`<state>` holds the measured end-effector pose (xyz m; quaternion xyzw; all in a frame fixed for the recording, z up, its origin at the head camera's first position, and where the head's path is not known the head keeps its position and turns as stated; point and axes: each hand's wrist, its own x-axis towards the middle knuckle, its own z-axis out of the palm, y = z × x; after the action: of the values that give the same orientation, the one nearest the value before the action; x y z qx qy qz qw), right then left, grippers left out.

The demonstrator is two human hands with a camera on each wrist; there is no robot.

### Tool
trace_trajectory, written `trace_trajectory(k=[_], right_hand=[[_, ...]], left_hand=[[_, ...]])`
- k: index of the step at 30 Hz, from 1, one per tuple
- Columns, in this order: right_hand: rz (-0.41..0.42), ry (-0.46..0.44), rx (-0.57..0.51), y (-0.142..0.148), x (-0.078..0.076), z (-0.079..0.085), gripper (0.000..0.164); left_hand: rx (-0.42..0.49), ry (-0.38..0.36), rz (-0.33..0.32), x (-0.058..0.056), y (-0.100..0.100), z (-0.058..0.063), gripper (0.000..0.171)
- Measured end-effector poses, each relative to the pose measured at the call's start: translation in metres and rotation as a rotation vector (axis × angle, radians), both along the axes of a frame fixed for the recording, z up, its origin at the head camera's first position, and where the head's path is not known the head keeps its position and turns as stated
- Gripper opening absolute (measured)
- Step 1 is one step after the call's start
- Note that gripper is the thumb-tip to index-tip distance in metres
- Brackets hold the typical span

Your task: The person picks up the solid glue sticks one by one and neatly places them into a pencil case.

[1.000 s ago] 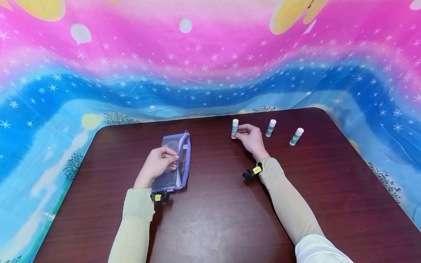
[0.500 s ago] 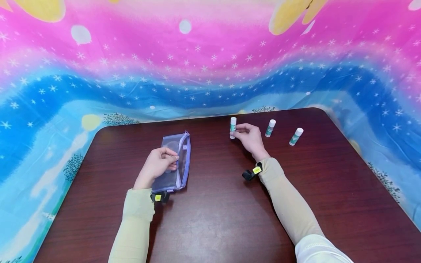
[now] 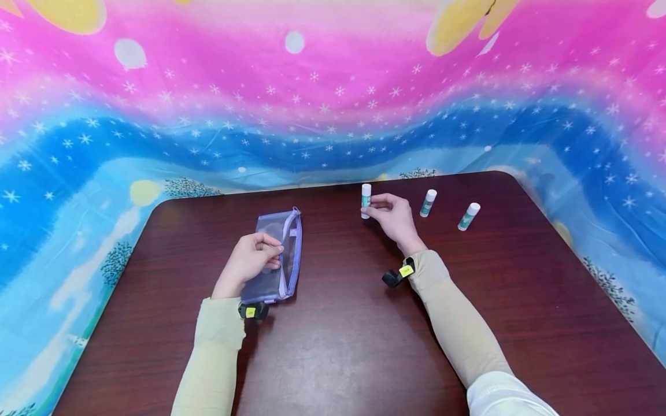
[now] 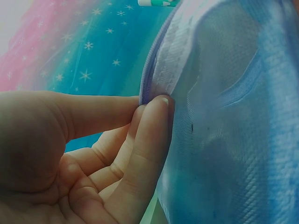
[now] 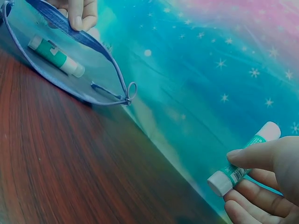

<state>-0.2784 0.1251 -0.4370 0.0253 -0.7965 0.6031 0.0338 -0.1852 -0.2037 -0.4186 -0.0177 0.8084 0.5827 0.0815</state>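
My left hand (image 3: 255, 257) pinches the zipper edge of a see-through purple zip pouch (image 3: 291, 277) between thumb and fingers. The pouch lies on the table with its mouth held apart. Through that mouth, the right wrist view shows a green-and-white glue stick (image 5: 56, 57) lying inside. My right hand (image 3: 396, 219) holds another glue stick (image 3: 366, 199) upright between thumb and fingers, to the right of the pouch; in the right wrist view, the thumb presses on this held glue stick (image 5: 240, 171) near its barcode. Whether its base touches the table, I cannot tell.
Two more glue sticks, a nearer one (image 3: 469, 216) and a farther one (image 3: 428, 203), stand on the dark wooden table (image 3: 333, 346) right of my right hand. A patterned pink and blue cloth (image 3: 322, 115) hangs behind the table.
My right hand has shifted slightly left and away from me with the glue stick, which appears a little higher. My left hand and the pouch have stayed put.
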Motion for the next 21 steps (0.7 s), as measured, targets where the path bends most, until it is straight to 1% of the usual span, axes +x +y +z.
trace_trajectory(k=[4, 9, 21], right_hand=[[0.004, 0.007, 0.000, -0.001, 0.002, 0.002, 0.033], [0.010, 0.017, 0.002, -0.003, 0.004, 0.006, 0.034], [0.027, 0.025, -0.010, -0.010, 0.010, 0.017, 0.036]], left_hand=[[0.001, 0.001, -0.002, 0.000, 0.000, 0.000, 0.016], [-0.009, -0.015, 0.009, 0.001, 0.000, 0.001, 0.014], [-0.007, -0.011, 0.004, 0.002, -0.001, 0.003, 0.015]])
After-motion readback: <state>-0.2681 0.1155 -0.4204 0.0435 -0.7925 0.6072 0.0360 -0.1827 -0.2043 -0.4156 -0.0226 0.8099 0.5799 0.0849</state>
